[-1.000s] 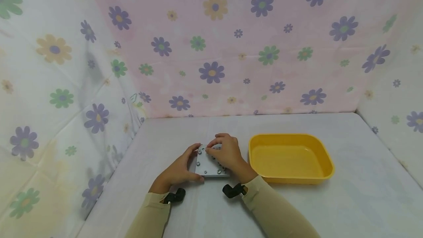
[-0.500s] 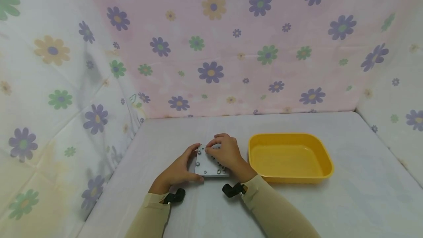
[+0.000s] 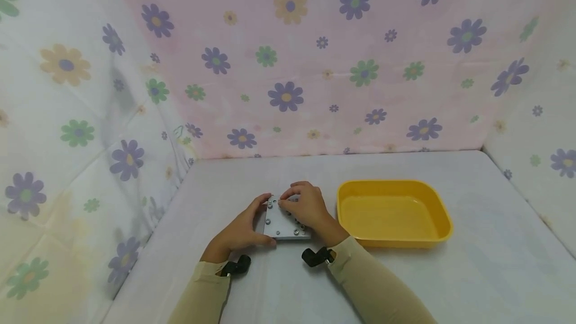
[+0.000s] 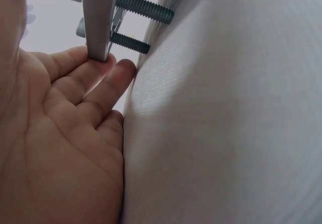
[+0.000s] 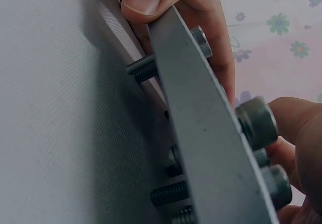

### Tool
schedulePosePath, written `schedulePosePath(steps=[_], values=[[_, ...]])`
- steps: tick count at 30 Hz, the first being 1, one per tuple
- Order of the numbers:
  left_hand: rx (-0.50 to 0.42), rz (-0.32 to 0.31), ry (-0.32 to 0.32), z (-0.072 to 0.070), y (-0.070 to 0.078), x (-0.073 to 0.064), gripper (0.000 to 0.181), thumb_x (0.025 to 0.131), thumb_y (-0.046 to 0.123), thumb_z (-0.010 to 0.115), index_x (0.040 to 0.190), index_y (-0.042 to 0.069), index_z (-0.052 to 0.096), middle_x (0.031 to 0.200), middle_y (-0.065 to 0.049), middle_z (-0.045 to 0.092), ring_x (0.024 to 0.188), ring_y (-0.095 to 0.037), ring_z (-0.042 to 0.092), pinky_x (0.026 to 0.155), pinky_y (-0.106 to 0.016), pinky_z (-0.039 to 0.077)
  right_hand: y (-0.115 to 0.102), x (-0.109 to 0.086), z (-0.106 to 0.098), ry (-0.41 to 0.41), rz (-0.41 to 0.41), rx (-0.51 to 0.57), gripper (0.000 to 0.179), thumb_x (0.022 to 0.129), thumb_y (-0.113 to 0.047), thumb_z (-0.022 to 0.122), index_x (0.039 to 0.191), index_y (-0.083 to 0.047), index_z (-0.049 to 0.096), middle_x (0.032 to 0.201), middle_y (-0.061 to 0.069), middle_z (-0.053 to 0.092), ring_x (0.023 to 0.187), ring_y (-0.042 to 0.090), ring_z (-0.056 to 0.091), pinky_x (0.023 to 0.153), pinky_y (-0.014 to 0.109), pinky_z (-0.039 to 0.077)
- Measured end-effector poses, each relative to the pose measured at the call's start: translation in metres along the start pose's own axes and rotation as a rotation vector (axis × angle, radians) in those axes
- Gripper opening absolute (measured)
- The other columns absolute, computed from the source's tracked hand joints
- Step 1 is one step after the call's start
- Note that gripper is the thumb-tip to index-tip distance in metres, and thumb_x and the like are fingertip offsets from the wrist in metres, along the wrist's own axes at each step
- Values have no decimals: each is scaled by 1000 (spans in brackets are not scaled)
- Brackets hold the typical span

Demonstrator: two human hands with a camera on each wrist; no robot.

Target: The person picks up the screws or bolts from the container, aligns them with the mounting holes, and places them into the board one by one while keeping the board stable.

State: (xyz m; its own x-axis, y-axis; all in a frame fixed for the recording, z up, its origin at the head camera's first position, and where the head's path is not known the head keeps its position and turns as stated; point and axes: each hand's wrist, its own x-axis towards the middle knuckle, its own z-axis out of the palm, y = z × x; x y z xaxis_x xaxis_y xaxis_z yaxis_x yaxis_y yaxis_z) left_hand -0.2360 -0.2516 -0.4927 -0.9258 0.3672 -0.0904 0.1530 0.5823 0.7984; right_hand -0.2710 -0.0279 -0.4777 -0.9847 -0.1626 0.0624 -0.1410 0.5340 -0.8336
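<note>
A pale grey metal plate (image 3: pixel 284 221) studded with socket-head bolts (image 5: pixel 256 123) lies level, close over the white cloth. Threaded bolt shanks (image 4: pixel 146 8) stick out below it toward the cloth. My left hand (image 3: pixel 240 226) grips the plate by its left side, thumb at the near corner and fingers at the far left corner. Over the far part of the plate, my right hand (image 3: pixel 311 209) pinches a bolt between thumb and forefinger; the fingertips cover most of it. That hand also hides some bolts along the plate's right side.
A yellow plastic tray (image 3: pixel 396 244) stands right beside the right hand and forearm, with nothing visible inside. White cloth (image 3: pixel 252 174) covers the table. Flower-print fabric (image 3: pixel 315 64) hangs at the back and both sides.
The head view has shifted slightly. Both hands keep their places on the plate, with the right fingertips at the same spot near its far edge.
</note>
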Motion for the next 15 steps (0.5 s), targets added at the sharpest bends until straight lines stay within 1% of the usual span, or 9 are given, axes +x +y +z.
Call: schedulePosePath(steps=[6, 11, 15], values=[[-10, -1, 0, -1, 3, -2, 128, 61, 39, 100, 164, 28, 25, 160, -2, 44, 150, -24, 37, 125, -60, 20, 0, 0, 1, 7, -4, -17, 6, 88, -39, 81, 83, -37, 80, 139, 0, 64, 136, 35, 49, 114, 59, 39], [-10, 4, 3, -1, 1, -1, 127, 62, 38, 99, 164, 29, 24, 159, -1, 45, 148, -23, 38, 124, -59, 21, -2, -3, 1, 5, 4, -18, 6, 88, -38, 81, 82, -36, 80, 139, 1, 64, 136, 35, 49, 115, 59, 38], [-9, 8, 0, -1, 0, 0, 127, 62, 39, 99, 164, 29, 24, 159, -3, 44, 149, -25, 37, 124, -60, 21, -2, -5, 1, 0, 16, -26, 7, 88, -38, 81, 82, -37, 79, 138, 1, 64, 136, 34, 49, 116, 60, 37]])
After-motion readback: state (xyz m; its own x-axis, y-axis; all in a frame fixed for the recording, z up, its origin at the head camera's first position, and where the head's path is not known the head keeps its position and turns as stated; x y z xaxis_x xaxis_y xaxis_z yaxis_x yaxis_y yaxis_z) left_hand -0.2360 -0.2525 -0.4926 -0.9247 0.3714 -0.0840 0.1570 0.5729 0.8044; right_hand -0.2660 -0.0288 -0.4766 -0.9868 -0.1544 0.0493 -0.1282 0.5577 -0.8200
